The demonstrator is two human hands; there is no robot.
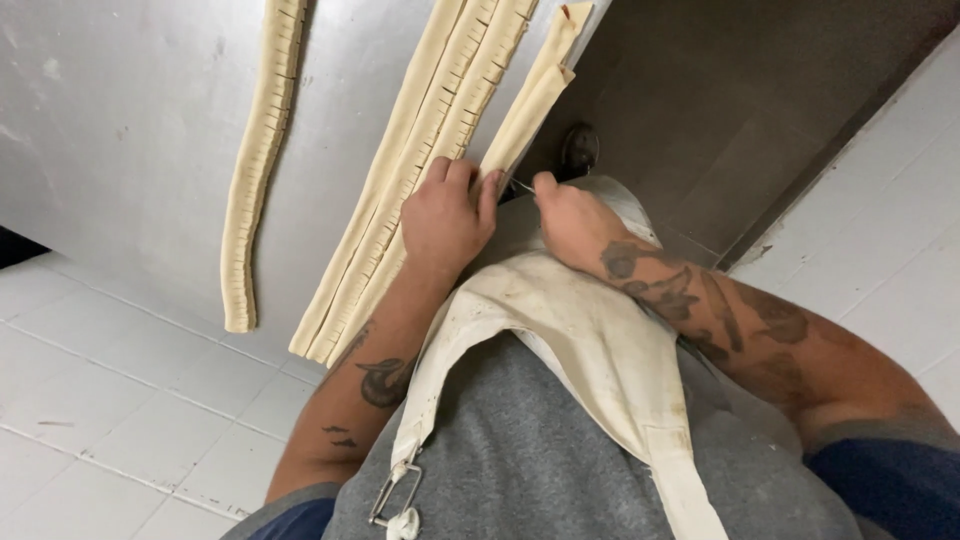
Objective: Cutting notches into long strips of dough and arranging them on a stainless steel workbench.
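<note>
Dough strip lies on the steel bench, its near end at the bench edge right in front of the person, far end folded over near the top of the view. Left hand lies flat, fingers pressing that near end and the edge of the neighbouring bundle of long strips; not a closed grip, more a pin-down. Right hand is pinched narrow on a thin blade or wire at the strip's end; can't tell exactly which tool it is. Another notched strip sits well apart to the left. Handling judgement: soft, limp, light, likely a bit tacky; stretches and tears at the cut notches if lifted by one end. Best held flat under the fingers near the cut point, or supported along its length with both hands when moved. No hard pinching, since it will dent. Cloth apron hangs below the hands.
</note>
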